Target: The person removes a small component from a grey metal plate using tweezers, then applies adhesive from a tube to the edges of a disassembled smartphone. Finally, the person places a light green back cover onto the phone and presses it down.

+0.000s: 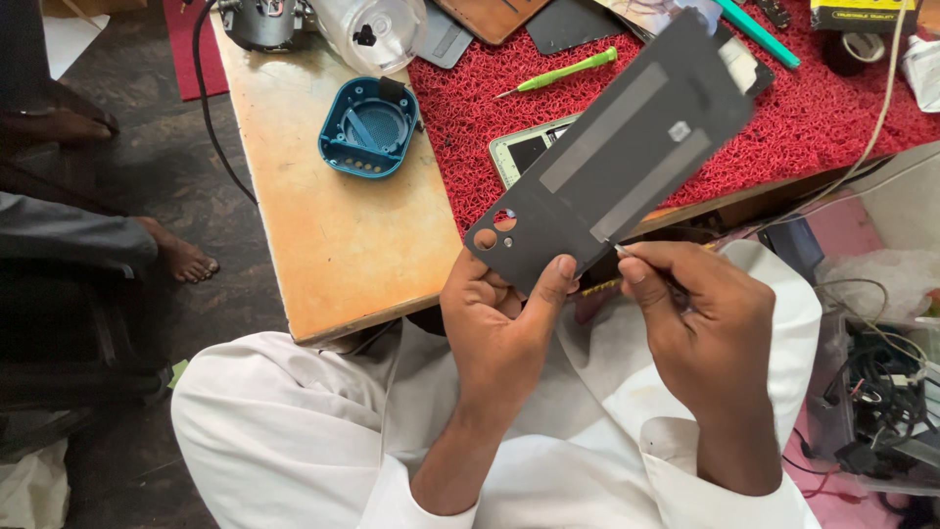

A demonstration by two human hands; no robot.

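Observation:
My left hand (504,318) grips the lower end of a dark grey phone back cover (627,147), thumb pressed on its inner face near the camera holes. The cover slants up to the right and carries two grey adhesive strips. My right hand (700,328) pinches a thin metal tool (619,250) whose tip touches the cover's lower edge. A yellow part of the tool shows between my hands. Beneath the cover, partly hidden, a white-framed phone (519,149) lies on the red mat (832,118).
A wooden table (343,235) holds a teal round casing (369,127), a clear plastic jar (367,29) and a green screwdriver (563,73). A white cable (871,137) crosses the mat. Another person's bare foot (181,257) rests on the floor at left. Tangled wires (881,392) lie at right.

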